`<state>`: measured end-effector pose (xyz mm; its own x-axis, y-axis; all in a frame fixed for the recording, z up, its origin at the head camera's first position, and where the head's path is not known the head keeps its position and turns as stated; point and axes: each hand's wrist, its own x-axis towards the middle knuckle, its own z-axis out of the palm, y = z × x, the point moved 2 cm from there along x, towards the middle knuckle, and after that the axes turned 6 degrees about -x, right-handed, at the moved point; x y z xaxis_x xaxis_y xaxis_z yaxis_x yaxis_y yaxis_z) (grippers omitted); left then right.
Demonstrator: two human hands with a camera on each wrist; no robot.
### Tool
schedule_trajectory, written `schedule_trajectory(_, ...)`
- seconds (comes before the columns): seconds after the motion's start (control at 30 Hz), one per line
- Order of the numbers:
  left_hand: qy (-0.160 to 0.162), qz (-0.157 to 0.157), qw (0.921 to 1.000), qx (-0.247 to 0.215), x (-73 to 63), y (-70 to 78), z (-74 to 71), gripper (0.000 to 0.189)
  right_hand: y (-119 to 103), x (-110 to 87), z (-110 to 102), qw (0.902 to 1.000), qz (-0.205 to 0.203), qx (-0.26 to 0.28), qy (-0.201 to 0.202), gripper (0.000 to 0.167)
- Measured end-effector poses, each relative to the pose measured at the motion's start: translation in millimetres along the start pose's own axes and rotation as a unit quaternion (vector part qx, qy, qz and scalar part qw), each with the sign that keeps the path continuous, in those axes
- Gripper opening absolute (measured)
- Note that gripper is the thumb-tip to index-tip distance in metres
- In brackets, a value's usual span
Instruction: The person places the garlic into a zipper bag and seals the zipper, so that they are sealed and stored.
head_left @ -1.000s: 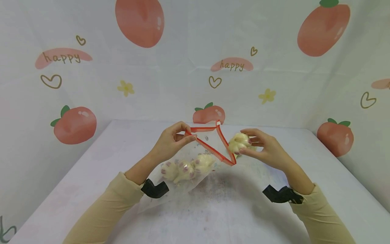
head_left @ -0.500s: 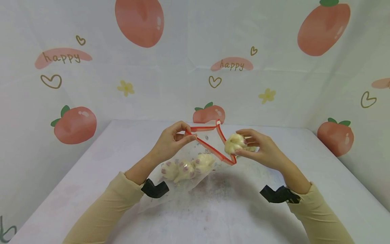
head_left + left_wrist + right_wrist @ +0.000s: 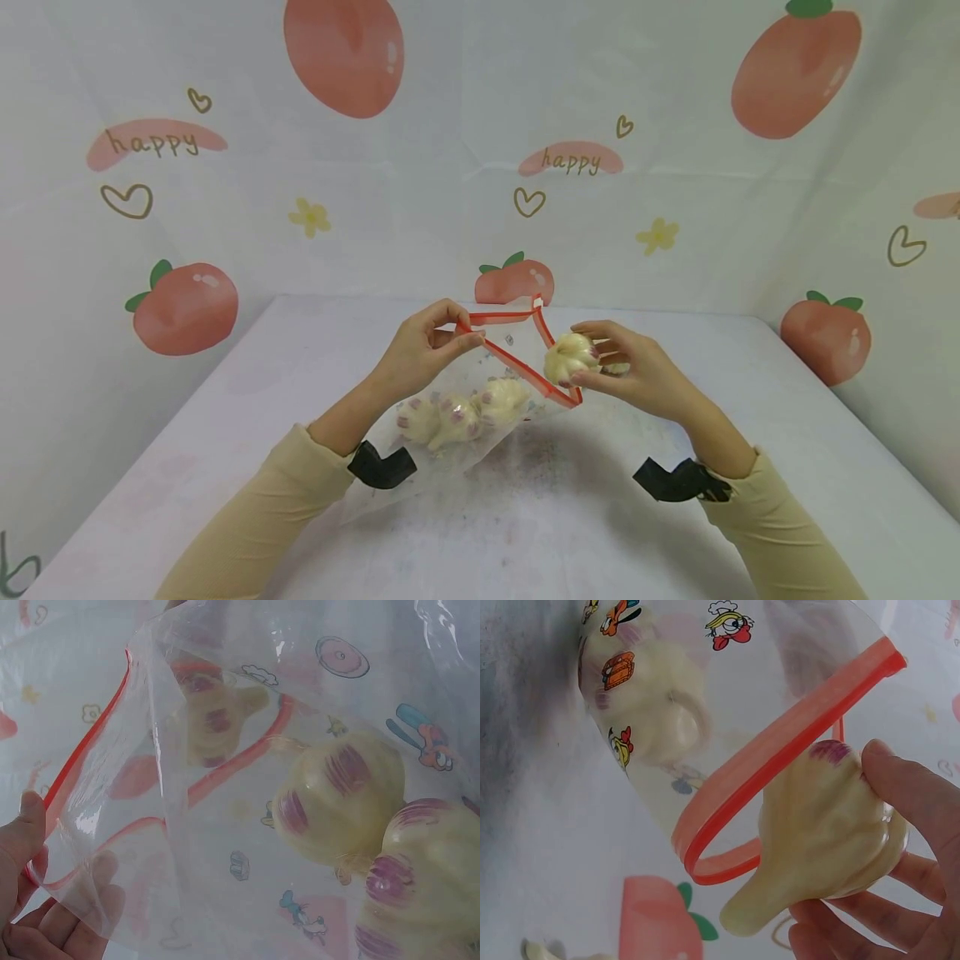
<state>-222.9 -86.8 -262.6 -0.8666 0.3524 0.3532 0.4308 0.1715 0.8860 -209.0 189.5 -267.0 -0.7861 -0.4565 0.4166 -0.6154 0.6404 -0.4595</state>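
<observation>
In the head view, my left hand pinches the red zip edge of a clear plastic bag, whose mouth gapes toward the right. Three garlic bulbs, pale with purple patches, lie inside the bag. My right hand holds another garlic bulb between thumb and fingers, right at the bag's mouth. Up close in the right wrist view, this held bulb overlaps the red rim, its stem pointing down and left. Cartoon prints dot the bag film in the left wrist view.
A further pale bulb shows partly behind my right hand, on the white table. A white cloth backdrop with fruit prints stands around the table's back and sides. Black bands circle both wrists.
My right hand has moved a little left with its garlic bulb, bringing it over the bag's red rim. My left hand and the bag have stayed in place.
</observation>
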Motion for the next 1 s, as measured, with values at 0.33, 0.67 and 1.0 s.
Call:
schedule_trajectory(0.33,0.0,-0.001,1.0,-0.001,-0.9,1.2,0.4,0.017,-3,2.6,3,1.0,-0.005,-0.003,-0.004,0.053)
schedule_trajectory(0.67,-0.003,0.003,1.0,-0.003,-1.7,2.0,0.9,0.018,-4,4.9,8,0.9997,-0.001,0.013,-0.022,0.053)
schedule_trajectory(1.0,-0.001,0.007,1.0,0.001,-0.7,0.6,0.4,0.018,-6,7.1,11,0.9994,-0.005,0.018,-0.029,0.053)
